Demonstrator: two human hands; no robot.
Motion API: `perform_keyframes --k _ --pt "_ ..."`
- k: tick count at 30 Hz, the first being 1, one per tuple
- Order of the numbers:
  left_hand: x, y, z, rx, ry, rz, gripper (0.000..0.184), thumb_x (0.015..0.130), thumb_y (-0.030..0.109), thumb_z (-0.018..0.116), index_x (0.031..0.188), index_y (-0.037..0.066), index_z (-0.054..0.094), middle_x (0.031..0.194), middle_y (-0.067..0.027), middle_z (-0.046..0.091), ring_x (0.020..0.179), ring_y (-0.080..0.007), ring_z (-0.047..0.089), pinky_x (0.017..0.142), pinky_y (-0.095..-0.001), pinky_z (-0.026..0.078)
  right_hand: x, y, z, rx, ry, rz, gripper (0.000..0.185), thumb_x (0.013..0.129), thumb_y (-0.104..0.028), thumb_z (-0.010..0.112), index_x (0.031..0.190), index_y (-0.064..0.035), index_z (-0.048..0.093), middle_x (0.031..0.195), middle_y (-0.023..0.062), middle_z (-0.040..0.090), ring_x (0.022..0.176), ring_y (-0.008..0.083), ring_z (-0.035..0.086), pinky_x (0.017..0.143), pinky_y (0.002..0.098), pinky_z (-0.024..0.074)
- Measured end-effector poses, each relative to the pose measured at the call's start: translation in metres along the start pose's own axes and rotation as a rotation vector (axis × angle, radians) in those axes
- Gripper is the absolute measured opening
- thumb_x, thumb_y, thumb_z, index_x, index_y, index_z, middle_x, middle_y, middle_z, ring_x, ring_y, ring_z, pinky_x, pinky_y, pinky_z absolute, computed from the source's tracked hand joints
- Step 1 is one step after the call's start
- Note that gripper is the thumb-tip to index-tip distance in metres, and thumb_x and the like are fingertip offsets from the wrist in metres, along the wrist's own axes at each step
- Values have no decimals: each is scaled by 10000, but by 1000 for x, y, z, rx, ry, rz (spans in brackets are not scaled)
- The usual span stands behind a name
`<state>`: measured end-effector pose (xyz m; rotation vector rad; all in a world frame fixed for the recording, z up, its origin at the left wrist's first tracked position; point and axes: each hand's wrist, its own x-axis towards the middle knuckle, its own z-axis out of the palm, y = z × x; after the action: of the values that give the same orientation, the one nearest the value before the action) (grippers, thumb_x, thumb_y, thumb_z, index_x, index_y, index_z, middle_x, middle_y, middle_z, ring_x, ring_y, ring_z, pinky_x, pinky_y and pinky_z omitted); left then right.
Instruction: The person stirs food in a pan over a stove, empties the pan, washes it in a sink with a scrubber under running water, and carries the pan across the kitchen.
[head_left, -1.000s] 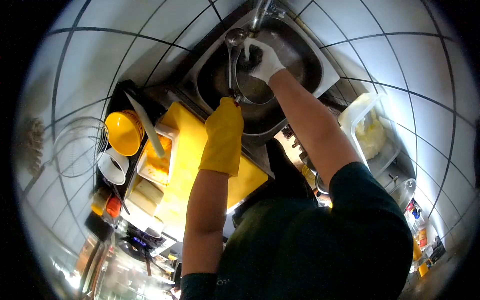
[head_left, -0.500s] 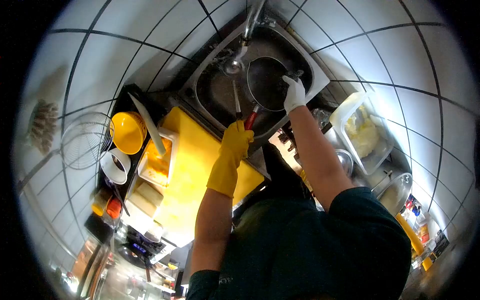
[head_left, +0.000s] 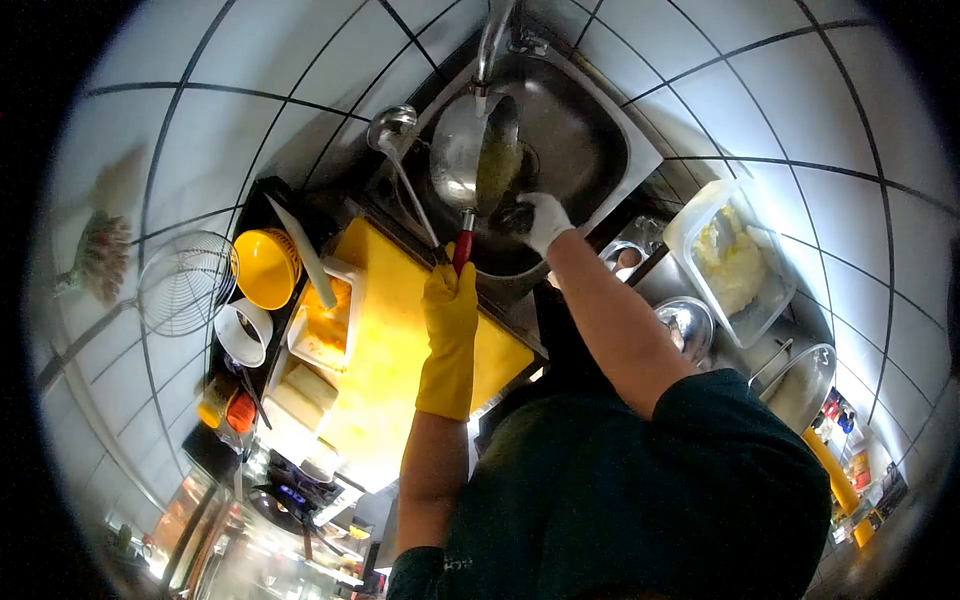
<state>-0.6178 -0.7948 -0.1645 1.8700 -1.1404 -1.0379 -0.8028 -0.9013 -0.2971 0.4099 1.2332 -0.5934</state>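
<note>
My left hand [head_left: 449,298], in a yellow rubber glove, is closed around the red handle of a frying pan [head_left: 458,165] and the handle of a ladle [head_left: 392,128]. The pan is tipped on its side under the faucet [head_left: 490,55], its shiny underside facing left. The ladle's bowl is out over the sink's left rim. Near the pan's lower right, my right hand [head_left: 546,222], in a white glove, has its fingers closed on a dark scouring pad [head_left: 514,218], mostly in shadow. Both hands are over the steel sink [head_left: 590,150].
A yellow cutting board [head_left: 390,360] lies left of my arm. Beyond it stand a white tray with orange food [head_left: 330,318], a yellow bowl [head_left: 265,270], a white container [head_left: 243,333] and a hanging wire skimmer [head_left: 188,283]. To the right are a clear tub [head_left: 735,265] and a metal bowl [head_left: 686,328].
The pan has been lifted from flat in the sink and tipped sideways under the faucet. The ladle has swung up and left. My right hand has shifted left and down.
</note>
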Motion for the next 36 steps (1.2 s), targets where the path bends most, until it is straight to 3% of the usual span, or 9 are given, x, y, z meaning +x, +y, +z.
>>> perform_keyframes --k 3,6,10,15,20,26,30,35,36 --pt "-5 10 6 -59 45 -15 207 958 83 709 1097 -63 660 777 -1 568 649 -82 435 591 -270 427 -3 28 25 201 -186 163 525 995 -338 615 1468 -143 498 1550 50 452 1427 307 400 1218 518 297" --pt "-17 18 5 6 68 28 207 952 82 721 1100 -58 683 725 39 494 629 -69 416 572 -257 406 1 48 41 371 -389 -40 500 1031 -440 524 1420 -126 523 1529 91 460 1384 308 423 1194 555 305" --pt "-30 23 -19 145 52 24 261 936 80 742 1171 -28 704 718 56 508 618 -49 411 558 -236 382 15 14 41 599 -458 -63 516 1044 -503 469 1332 -88 570 1334 152 600 1200 318 574 1038 474 463" --pt "-31 27 -47 270 32 17 330 910 84 764 1218 -9 695 746 -2 629 624 -81 543 597 -245 469 -7 -93 38 -228 -367 -320 364 1044 -360 530 1218 -73 671 1185 131 684 1102 256 637 982 399 501" --pt "-5 12 -38 352 48 184 326 899 153 765 1196 31 710 823 -132 711 720 -287 690 664 -369 549 -12 -139 54 -871 -303 -956 334 988 -255 616 1231 -42 701 1261 107 672 1172 216 615 1033 351 462" --pt "24 27 -16 556 1 164 219 912 204 725 1044 29 731 851 -180 710 772 -364 687 692 -431 549 -77 -124 87 -1617 -363 -1706 257 834 -122 706 1085 -119 763 1180 63 717 1135 259 630 994 389 500" --pt "35 24 -2 464 106 108 197 916 225 701 995 45 717 867 -188 705 792 -397 681 683 -451 537 -109 -57 91 -1871 -461 -1784 289 753 -96 738 1027 -167 795 1150 8 725 1074 305 623 959 425 521" --pt "36 27 -7 500 57 156 206 926 256 683 951 52 696 868 -196 697 809 -416 678 684 -460 533 -67 -96 96 -1551 -230 -1810 278 862 -147 663 1118 -159 770 1243 68 696 1136 314 637 993 458 496" --pt "36 30 -7 518 47 124 212 928 262 680 948 51 691 866 -194 697 809 -415 678 684 -462 533 -58 -113 98 -1554 -195 -1590 324 888 -199 655 1195 -144 742 1286 134 674 1179 328 628 1033 458 484"
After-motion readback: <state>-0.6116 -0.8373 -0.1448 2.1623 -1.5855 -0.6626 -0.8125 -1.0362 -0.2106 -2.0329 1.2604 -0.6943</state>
